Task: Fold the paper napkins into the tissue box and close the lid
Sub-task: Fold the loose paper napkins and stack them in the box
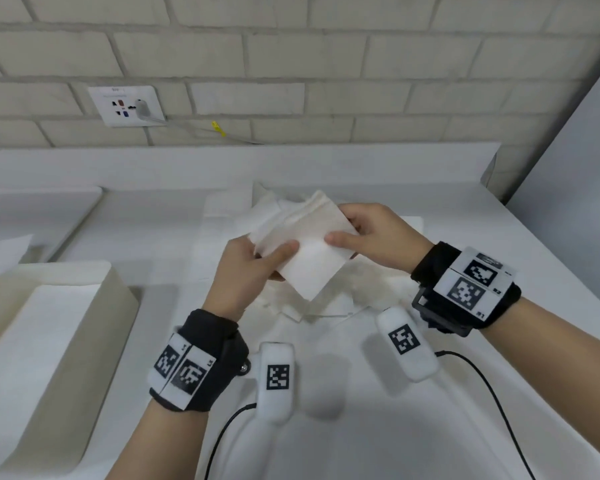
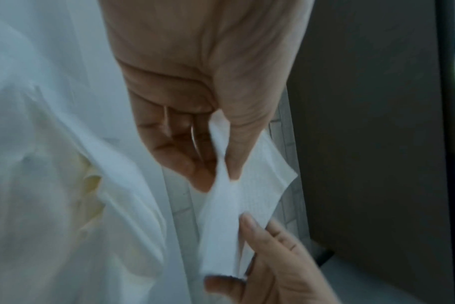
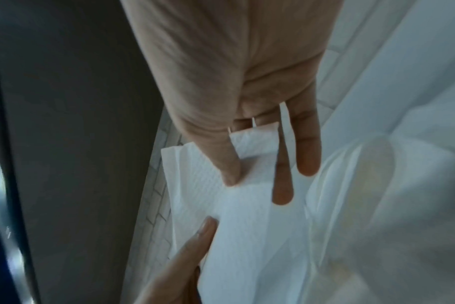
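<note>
Head view: the left hand and the right hand are holding one folded paper napkin in the air above a loose heap of napkins lying on the white surface. Each grip is pinching the napkin, thumb on top and fingers beneath. The open tissue box is standing at the left, well apart from both hands.

Left wrist view: the left hand is pinching the napkin between thumb and fingers; the right hand is pinching its far end.

Right wrist view: the right hand is pressing its thumb onto the napkin, fingers behind; the left hand is gripping the opposite edge
</note>
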`<act>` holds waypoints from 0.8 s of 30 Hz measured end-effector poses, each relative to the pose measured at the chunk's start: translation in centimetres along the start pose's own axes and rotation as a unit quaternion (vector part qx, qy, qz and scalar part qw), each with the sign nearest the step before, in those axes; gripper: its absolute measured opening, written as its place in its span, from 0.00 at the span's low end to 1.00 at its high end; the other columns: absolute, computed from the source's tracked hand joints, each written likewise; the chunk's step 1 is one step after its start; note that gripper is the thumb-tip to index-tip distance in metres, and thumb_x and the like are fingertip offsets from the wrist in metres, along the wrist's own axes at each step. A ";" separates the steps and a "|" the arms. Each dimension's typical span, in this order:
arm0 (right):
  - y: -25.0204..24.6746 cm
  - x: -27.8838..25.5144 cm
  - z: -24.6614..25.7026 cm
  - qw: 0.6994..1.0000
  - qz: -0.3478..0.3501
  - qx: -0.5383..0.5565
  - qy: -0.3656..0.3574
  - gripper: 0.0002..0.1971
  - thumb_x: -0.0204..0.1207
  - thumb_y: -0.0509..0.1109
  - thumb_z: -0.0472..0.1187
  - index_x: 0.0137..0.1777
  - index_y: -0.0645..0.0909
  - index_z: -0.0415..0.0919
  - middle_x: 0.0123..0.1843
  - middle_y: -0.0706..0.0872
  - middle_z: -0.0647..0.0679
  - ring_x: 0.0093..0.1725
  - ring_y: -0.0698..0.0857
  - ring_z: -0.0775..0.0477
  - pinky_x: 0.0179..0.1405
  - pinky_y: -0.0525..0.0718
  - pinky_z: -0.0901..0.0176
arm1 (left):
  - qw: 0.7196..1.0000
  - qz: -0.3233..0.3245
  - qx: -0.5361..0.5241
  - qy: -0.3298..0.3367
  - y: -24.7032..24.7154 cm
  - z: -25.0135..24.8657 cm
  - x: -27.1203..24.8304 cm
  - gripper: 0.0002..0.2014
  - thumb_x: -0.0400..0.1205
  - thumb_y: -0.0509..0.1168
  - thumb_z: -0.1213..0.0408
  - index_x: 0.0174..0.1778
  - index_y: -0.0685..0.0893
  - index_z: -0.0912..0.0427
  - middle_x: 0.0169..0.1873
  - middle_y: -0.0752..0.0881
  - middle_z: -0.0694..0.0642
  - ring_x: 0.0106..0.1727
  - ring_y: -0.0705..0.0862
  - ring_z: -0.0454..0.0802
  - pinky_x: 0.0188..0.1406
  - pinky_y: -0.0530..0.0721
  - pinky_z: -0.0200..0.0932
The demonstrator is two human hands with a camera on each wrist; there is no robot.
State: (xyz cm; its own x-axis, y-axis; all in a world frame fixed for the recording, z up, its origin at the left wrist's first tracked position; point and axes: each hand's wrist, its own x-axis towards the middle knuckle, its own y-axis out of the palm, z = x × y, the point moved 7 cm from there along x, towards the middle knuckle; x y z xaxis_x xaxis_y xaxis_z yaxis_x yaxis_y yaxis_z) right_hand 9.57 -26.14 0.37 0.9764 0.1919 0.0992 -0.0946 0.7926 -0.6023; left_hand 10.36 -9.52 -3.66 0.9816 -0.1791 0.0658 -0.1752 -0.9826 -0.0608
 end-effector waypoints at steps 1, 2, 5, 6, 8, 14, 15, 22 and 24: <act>0.2 0.1 -0.1 0.999 -0.005 0.048 0.016 0.10 0.79 0.67 0.36 0.54 0.81 0.29 0.47 0.87 0.36 0.44 0.86 0.42 0.41 0.86 0.48 | 0.999 -0.013 -0.035 -0.009 -0.4 0.0 0.0 0.09 0.79 0.69 0.66 0.49 0.86 0.69 0.41 0.90 0.58 0.41 0.90 0.48 0.36 0.88 0.41; 0.5 0.2 -0.2 0.996 -0.009 0.088 0.031 0.10 0.80 0.65 0.36 0.54 0.81 0.29 0.47 0.87 0.38 0.42 0.86 0.46 0.39 0.87 0.50 | 0.998 -0.019 -0.064 -0.019 -0.7 0.2 -0.1 0.08 0.80 0.67 0.65 0.49 0.86 0.67 0.41 0.91 0.56 0.41 0.90 0.49 0.36 0.89 0.42; 1.1 0.5 -0.6 0.990 -0.027 0.130 0.052 0.11 0.82 0.61 0.37 0.56 0.80 0.30 0.46 0.85 0.44 0.42 0.84 0.49 0.33 0.87 0.57 | 0.991 -0.019 -0.120 -0.057 -0.6 0.7 -0.7 0.10 0.85 0.60 0.62 0.43 0.84 0.62 0.34 0.90 0.51 0.37 0.89 0.46 0.33 0.88 0.41; 1.1 0.6 -0.6 0.992 -0.050 0.109 0.047 0.10 0.82 0.62 0.37 0.57 0.78 0.32 0.47 0.84 0.47 0.43 0.83 0.50 0.35 0.86 0.58 | 0.989 -0.016 -0.131 -0.063 -0.4 0.8 -1.0 0.11 0.86 0.59 0.62 0.43 0.83 0.63 0.34 0.90 0.52 0.36 0.89 0.46 0.33 0.88 0.41; 0.8 0.3 -0.2 0.992 -0.128 0.014 0.017 0.15 0.78 0.67 0.37 0.63 0.72 0.37 0.51 0.78 0.52 0.47 0.79 0.52 0.46 0.79 0.62 | 0.989 -0.015 -0.133 -0.065 -0.3 0.8 -1.4 0.12 0.86 0.58 0.63 0.44 0.83 0.63 0.33 0.90 0.52 0.35 0.89 0.46 0.32 0.87 0.40; 4.8 -2.3 3.3 0.971 -0.073 -0.178 -0.142 0.28 0.69 0.75 0.52 0.66 0.73 0.42 0.59 0.72 0.48 0.59 0.73 0.51 0.57 0.76 0.58 | 0.992 -0.003 -0.107 -0.068 -0.1 0.9 -2.0 0.19 0.87 0.57 0.60 0.50 0.82 0.76 0.39 0.85 0.66 0.40 0.85 0.56 0.35 0.87 0.40; 5.2 -2.3 3.2 0.978 -0.062 -0.153 -0.130 0.26 0.71 0.75 0.49 0.66 0.73 0.41 0.59 0.72 0.50 0.58 0.74 0.52 0.55 0.78 0.55 | 0.992 0.007 -0.109 -0.066 0.0 0.6 -2.2 0.19 0.87 0.56 0.59 0.48 0.83 0.73 0.38 0.86 0.63 0.40 0.86 0.53 0.36 0.87 0.40; 6.2 -2.3 3.9 0.978 -0.057 -0.129 -0.153 0.23 0.74 0.69 0.35 0.69 0.72 0.36 0.66 0.75 0.46 0.60 0.76 0.49 0.58 0.77 0.57 | 0.990 0.020 -0.133 -0.034 -0.7 -0.6 -2.7 0.15 0.85 0.56 0.58 0.46 0.87 0.60 0.39 0.91 0.54 0.44 0.89 0.47 0.41 0.86 0.38; 6.3 -2.2 4.0 0.980 -0.052 -0.109 -0.157 0.24 0.74 0.70 0.35 0.70 0.72 0.35 0.68 0.75 0.45 0.64 0.74 0.50 0.62 0.72 0.66 | 0.990 0.026 -0.137 -0.019 -0.9 -0.8 -2.9 0.10 0.80 0.64 0.58 0.49 0.88 0.57 0.43 0.91 0.54 0.46 0.89 0.47 0.44 0.85 0.39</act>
State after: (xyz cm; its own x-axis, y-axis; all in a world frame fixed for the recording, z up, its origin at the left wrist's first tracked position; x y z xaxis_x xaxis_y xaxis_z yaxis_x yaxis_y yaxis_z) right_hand 6.03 -19.22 -0.44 0.8677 0.3117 0.3871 0.0801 0.6810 -0.7278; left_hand 7.58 -8.11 -3.05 0.9719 -0.2333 0.0323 -0.2348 -0.9494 0.2087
